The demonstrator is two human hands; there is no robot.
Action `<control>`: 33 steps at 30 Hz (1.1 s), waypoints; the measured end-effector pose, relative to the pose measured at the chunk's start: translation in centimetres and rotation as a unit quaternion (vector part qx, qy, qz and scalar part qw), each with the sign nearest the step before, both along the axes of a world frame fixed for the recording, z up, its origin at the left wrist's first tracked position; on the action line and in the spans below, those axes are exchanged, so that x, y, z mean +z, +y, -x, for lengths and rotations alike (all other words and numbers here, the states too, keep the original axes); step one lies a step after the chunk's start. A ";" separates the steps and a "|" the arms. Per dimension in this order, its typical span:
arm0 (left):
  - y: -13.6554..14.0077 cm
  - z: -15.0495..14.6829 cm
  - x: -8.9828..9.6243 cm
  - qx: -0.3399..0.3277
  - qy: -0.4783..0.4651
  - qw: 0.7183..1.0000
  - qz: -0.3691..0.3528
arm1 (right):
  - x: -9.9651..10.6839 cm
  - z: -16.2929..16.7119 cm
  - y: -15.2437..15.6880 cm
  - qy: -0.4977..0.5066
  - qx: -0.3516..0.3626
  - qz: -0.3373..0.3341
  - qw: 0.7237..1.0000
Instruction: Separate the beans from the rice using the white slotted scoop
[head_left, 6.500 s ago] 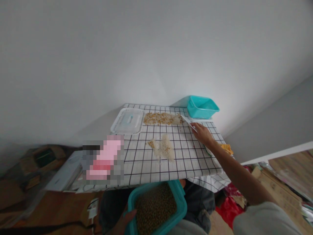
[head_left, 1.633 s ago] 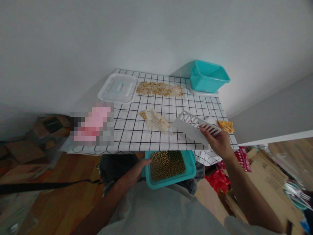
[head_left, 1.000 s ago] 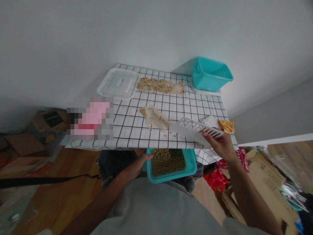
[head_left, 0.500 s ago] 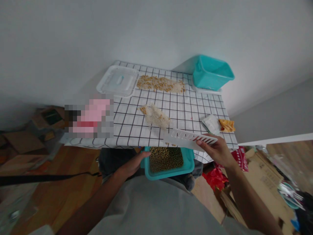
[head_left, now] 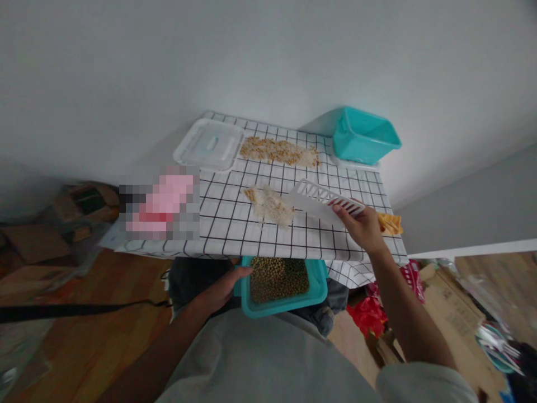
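My left hand (head_left: pixel 229 285) grips the left rim of a teal plastic bin (head_left: pixel 285 310), its thumb over the edge. Inside lie many small round beans (head_left: pixel 279 280), tan-green and darker green. The bin sits over my lap, below the table's front edge. My right hand (head_left: pixel 361 224) is closed on a white slotted plastic scraper (head_left: pixel 323 197), held tilted above the checked cloth. Just left of its blade lies a pile of pale grains (head_left: pixel 272 207) with some yellow kernels at its left end. A longer strip of yellow kernels and pale grains (head_left: pixel 279 151) stretches behind it.
A clear plastic lid (head_left: pixel 211 144) lies at the back left of the checked tablecloth (head_left: pixel 226 224). A second teal bin (head_left: pixel 364 137) stands at the back right. A yellow cloth-like piece (head_left: pixel 390 224) lies by the right edge. Cardboard (head_left: pixel 444 302) and red plastic (head_left: pixel 367 314) are on the floor.
My right hand has moved the scraper from the table's front edge back and up over the cloth, beside the pale pile. My left hand still holds the bin.
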State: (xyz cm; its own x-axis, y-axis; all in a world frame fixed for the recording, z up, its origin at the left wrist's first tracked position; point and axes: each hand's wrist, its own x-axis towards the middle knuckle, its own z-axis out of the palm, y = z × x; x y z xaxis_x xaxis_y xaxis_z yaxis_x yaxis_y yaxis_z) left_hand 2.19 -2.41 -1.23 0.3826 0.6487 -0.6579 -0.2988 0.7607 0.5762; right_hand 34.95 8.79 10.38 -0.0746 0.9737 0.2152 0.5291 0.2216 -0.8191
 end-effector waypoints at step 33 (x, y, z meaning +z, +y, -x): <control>0.3 -1.3 -0.8 0.033 -0.017 0.999 -0.018 | -0.7 -2.9 -5.9 -0.028 -0.063 0.024 0.997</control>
State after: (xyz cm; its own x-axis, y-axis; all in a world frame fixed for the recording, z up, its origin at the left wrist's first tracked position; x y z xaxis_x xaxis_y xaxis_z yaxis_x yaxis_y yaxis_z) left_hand 3.45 -2.15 -2.01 0.3601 0.6959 -0.6214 -0.3673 0.7180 0.5912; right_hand 37.89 2.85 9.72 0.0383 0.9853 0.1666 0.5953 0.1115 -0.7958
